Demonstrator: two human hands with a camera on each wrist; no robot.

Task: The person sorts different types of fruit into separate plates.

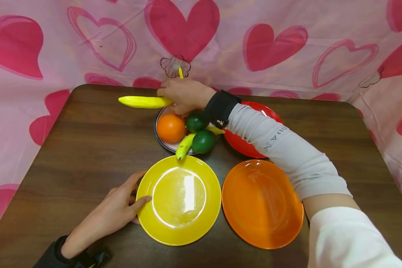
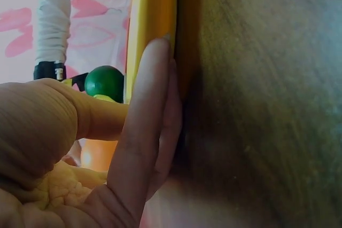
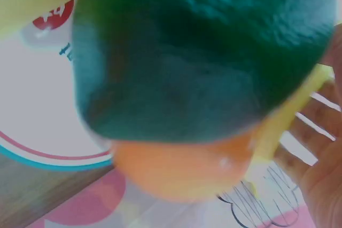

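My left hand (image 1: 120,204) grips the left rim of a yellow plate (image 1: 167,230), thumb on top and fingers at the outer edge. In the left wrist view the fingers (image 2: 152,84) lie along the plate's side. My right hand (image 1: 185,95) reaches over a white, blue-rimmed plate (image 1: 158,139) and holds a yellow banana (image 1: 142,101) pointing left. A second yellow tip (image 1: 181,73) shows beyond its fingers. The white plate bears an orange (image 1: 171,128), two dark green oval fruits (image 1: 203,141) and another banana (image 1: 185,147), whose end overhangs the yellow plate's rim.
An orange plate (image 1: 261,208) lies right beside the yellow one. Behind it a red plate (image 1: 241,143) is partly covered by my right sleeve (image 1: 281,149). The brown wooden table (image 1: 70,149) stands against a pink cloth with hearts (image 1: 274,44).
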